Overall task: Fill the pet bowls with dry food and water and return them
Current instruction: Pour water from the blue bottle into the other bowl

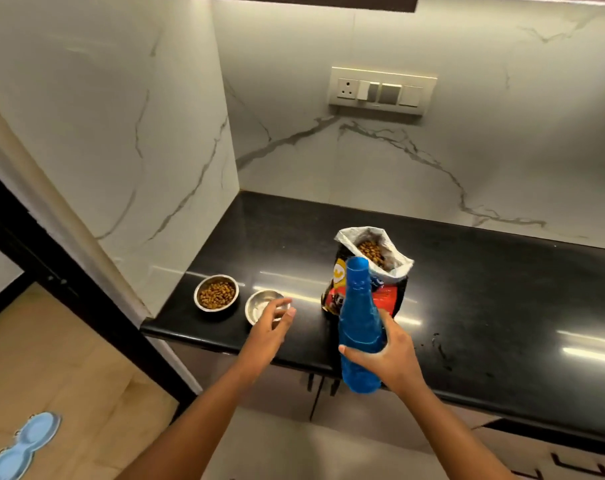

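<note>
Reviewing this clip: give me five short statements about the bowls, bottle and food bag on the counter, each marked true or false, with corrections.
1. The right hand grips the blue bottle. True.
2. Both steel bowls hold kibble. False: only the left bowl does; the right bowl holds none.
3. The food bag stands open. True.
4. The left hand holds the bag. False: it reaches over the right bowl, fingers relaxed.
5. The blue bowl stand sits on the counter. False: it lies on the floor.
</note>
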Motion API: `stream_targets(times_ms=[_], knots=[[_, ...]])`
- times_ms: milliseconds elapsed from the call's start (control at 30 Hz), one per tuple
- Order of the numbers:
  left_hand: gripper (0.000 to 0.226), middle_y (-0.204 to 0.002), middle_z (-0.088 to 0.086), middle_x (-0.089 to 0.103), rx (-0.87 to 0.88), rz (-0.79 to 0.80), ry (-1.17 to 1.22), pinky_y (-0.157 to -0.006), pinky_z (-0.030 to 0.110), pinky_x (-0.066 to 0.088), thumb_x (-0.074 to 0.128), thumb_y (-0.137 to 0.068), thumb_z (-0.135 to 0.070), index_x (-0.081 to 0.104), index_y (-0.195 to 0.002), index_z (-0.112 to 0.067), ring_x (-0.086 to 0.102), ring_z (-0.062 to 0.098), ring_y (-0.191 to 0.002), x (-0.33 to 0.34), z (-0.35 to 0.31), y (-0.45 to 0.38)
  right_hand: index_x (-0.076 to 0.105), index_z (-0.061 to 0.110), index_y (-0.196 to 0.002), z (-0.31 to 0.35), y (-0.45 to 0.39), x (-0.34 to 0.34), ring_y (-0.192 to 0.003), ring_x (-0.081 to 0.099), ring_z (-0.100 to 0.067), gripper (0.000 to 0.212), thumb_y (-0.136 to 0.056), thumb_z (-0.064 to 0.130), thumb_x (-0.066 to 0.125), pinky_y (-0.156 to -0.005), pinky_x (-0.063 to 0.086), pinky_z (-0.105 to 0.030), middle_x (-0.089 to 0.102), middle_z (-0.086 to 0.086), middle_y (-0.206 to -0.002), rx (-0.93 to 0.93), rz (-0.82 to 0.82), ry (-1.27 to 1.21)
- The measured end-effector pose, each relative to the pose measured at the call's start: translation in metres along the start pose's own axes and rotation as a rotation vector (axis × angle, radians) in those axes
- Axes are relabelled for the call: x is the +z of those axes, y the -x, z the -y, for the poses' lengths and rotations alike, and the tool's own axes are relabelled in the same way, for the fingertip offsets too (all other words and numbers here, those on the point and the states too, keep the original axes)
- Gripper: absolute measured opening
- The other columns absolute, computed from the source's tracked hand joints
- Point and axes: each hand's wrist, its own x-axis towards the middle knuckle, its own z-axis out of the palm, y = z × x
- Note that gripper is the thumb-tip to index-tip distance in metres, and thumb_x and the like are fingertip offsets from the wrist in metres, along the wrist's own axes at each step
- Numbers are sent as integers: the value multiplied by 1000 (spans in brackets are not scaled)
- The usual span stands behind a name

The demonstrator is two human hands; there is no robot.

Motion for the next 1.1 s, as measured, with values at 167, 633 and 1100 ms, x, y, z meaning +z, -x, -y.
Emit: stream_targets(times_ms=[167,633,1100], knots=[[24,-120,1,65,-41,-62,-96,-97,47,53,52,-91,-59,52,-115,-56,66,17,-106,-51,22,-15,57,45,-121,26,-17,34,-103,65,1,75,-55,54,92,-93,56,-33,67,26,-112,13,71,126],[69,-119,15,63,-333,-7,43,-68,32,60,61,-97,-30,26,-155,-18,69,22,-96,-90,78,-53,49,43,-138,57,-36,68,-111,60,-12,94,-53,69,79,-93,51,-33,62,17,-126,197,318,646],[42,-104,18,72,-402,-40,368,-61,30,60,62,-96,-9,47,-135,-13,74,22,-80,-94,85,-70,43,44,-140,53,-34,74,-113,58,-16,94,-56,70,76,-95,49,-38,61,10,-129,377,407,817]])
